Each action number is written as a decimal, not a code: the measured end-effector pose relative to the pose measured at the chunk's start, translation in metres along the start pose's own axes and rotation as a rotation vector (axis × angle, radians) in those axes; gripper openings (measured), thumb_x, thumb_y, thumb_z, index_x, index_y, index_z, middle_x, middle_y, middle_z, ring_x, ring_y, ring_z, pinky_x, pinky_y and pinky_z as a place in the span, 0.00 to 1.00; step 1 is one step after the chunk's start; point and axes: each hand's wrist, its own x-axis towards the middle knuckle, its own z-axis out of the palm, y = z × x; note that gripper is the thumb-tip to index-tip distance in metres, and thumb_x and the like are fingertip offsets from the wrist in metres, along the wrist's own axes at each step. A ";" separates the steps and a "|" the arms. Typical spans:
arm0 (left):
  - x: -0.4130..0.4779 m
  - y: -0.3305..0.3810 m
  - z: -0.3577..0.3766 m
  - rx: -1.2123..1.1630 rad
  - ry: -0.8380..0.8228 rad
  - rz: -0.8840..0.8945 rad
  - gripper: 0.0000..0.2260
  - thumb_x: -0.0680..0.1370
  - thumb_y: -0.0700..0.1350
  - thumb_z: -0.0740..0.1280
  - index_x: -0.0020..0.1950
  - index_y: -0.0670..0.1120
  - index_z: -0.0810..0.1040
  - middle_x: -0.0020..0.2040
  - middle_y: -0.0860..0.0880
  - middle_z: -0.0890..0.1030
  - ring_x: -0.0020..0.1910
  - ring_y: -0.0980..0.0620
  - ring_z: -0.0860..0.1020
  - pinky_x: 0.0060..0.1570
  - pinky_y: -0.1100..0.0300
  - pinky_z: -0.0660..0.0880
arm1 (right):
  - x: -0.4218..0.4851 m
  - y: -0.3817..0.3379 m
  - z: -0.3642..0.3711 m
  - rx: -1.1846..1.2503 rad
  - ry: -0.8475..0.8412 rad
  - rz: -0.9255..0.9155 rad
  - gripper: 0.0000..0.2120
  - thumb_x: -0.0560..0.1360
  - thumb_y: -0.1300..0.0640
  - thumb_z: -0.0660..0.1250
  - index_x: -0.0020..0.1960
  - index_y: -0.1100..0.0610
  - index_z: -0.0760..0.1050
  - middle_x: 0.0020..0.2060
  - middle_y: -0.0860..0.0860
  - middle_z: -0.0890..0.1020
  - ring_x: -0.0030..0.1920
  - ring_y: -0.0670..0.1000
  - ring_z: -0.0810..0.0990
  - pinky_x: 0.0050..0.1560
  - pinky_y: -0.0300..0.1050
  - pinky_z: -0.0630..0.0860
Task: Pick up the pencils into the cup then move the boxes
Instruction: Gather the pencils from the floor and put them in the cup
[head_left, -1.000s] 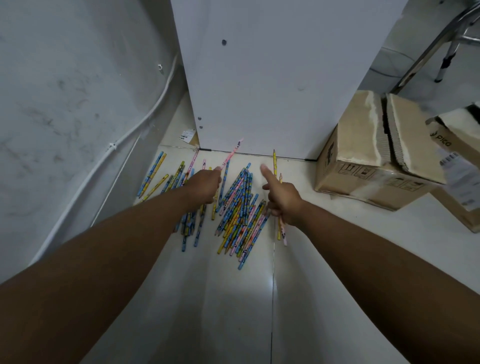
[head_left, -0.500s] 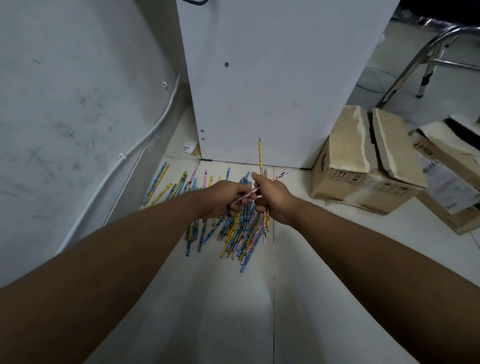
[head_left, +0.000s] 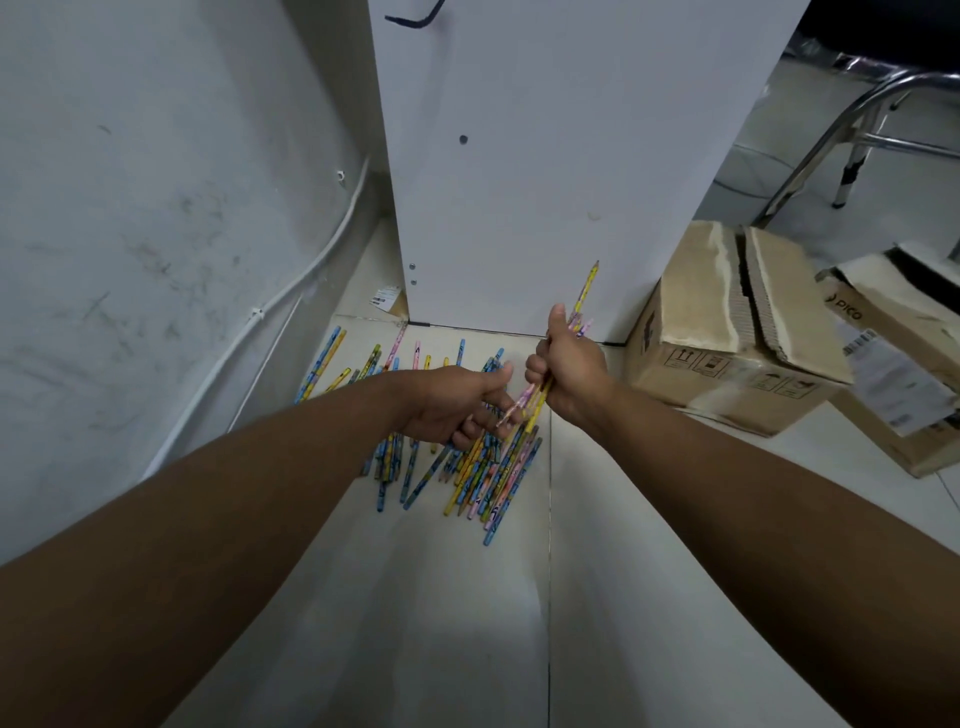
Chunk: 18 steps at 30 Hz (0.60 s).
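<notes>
To the right of the right hand (head_left: 569, 371), a second cardboard box (head_left: 893, 358) is showing "PICO" in dark print on its side. Nearer that hand, the first cardboard box (head_left: 727, 332) is carrying handling pictograms; its shipping labels are staying too blurred to read.

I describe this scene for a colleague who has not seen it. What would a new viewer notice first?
First, the heap of colourful pencils scattered on the white floor before a white cabinet. Above the heap, the right hand grips a small bunch of pencils, and the left hand reaches beside it. Two torn cardboard boxes stand at the right.
</notes>
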 end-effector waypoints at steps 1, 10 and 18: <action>0.000 0.000 -0.001 0.007 0.039 -0.020 0.34 0.81 0.71 0.53 0.57 0.42 0.80 0.40 0.47 0.78 0.31 0.54 0.61 0.29 0.62 0.63 | 0.002 -0.002 -0.002 0.004 0.001 -0.001 0.20 0.87 0.46 0.64 0.41 0.53 0.63 0.25 0.49 0.59 0.22 0.47 0.59 0.23 0.40 0.60; -0.003 0.028 -0.014 -0.937 0.446 0.431 0.18 0.87 0.56 0.57 0.40 0.48 0.65 0.26 0.52 0.65 0.25 0.54 0.58 0.25 0.61 0.58 | -0.019 0.027 -0.004 -0.388 -0.217 0.085 0.19 0.82 0.42 0.70 0.52 0.58 0.74 0.26 0.48 0.66 0.25 0.48 0.63 0.27 0.43 0.62; 0.000 0.036 0.001 -0.932 0.545 0.525 0.14 0.86 0.54 0.61 0.45 0.46 0.70 0.40 0.46 0.76 0.34 0.50 0.69 0.37 0.57 0.68 | -0.031 0.029 0.001 -0.405 -0.531 0.124 0.17 0.86 0.46 0.64 0.45 0.56 0.70 0.31 0.51 0.62 0.30 0.49 0.59 0.32 0.45 0.61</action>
